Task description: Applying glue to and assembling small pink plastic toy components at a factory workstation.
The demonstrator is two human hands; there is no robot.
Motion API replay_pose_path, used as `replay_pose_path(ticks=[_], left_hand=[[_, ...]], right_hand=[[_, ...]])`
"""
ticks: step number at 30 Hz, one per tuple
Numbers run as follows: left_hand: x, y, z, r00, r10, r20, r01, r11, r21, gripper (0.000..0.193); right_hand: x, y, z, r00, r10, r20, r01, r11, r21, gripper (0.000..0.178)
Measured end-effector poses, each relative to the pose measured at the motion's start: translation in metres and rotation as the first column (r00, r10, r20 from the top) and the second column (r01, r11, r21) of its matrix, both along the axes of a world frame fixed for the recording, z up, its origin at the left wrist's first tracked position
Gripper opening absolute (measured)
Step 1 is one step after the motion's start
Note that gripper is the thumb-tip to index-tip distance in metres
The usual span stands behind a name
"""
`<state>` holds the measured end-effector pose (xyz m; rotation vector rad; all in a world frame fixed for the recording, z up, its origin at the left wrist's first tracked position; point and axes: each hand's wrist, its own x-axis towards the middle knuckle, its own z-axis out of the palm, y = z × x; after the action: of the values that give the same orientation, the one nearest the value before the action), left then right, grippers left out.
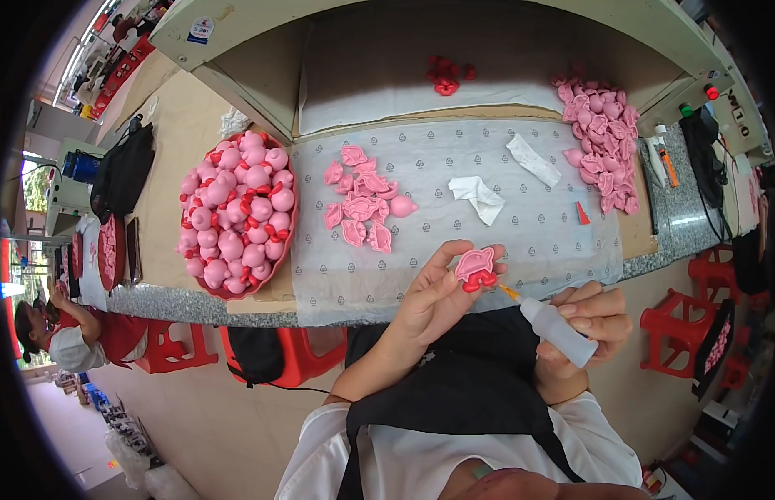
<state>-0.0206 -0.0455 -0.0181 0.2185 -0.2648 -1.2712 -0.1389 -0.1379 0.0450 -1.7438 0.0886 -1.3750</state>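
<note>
Between the fingers of my left hand [431, 293] is a small pink shell-like plastic piece [473, 265] with a red part [480, 281] at its lower edge. My right hand [594, 321] is wrapped round a translucent white squeeze bottle [559, 332]. The bottle's thin orange nozzle [509, 292] points at the red part, close to it; I cannot tell whether they touch. Both hands are raised at the near edge of the table. Beyond my left hand lies a loose group of pink pieces [364, 198] on the patterned sheet [421, 167].
At left stands a red basket [291, 250] heaped with pink-and-red figures. More pink pieces [602, 125] are piled at right; red parts [446, 79] lie under the hood. Crumpled white tissues [477, 198] and a small red triangle [582, 213] lie between. A person [79, 333] sits at far left.
</note>
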Motion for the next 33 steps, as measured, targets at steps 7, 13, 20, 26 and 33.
replay_pose_path(ticks=[7, 13, 20, 26, 33], left_hand=[[0.0002, 0.0014, -0.0005, 0.998, 0.035, 0.058, -0.035, 0.999, 0.008, 0.035], [-0.0002, 0.0022, 0.0002, 1.000, 0.022, 0.002, -0.022, 1.000, -0.001, 0.038], [0.0008, 0.0014, -0.0005, 0.998, 0.033, 0.051, -0.034, 0.999, 0.014, 0.035], [0.0008, 0.0012, -0.0015, 0.997, 0.033, 0.067, -0.034, 0.999, 0.020, 0.035], [0.0012, 0.0007, -0.0005, 0.999, 0.033, 0.044, -0.034, 0.999, 0.023, 0.034]], right_hand=[[-0.0013, 0.0015, -0.0022, 0.997, 0.055, -0.062, -0.056, 0.998, -0.025, 0.041], [-0.0054, 0.0018, -0.0026, 0.985, 0.118, -0.126, -0.116, 0.993, 0.018, 0.045], [-0.0048, 0.0024, -0.0018, 0.990, 0.117, -0.085, -0.114, 0.993, 0.038, 0.044], [0.0013, 0.0041, -0.0015, 0.989, 0.117, -0.095, -0.117, 0.993, -0.001, 0.043], [-0.0009, 0.0049, -0.0016, 0.995, 0.064, -0.075, -0.065, 0.998, -0.013, 0.042]])
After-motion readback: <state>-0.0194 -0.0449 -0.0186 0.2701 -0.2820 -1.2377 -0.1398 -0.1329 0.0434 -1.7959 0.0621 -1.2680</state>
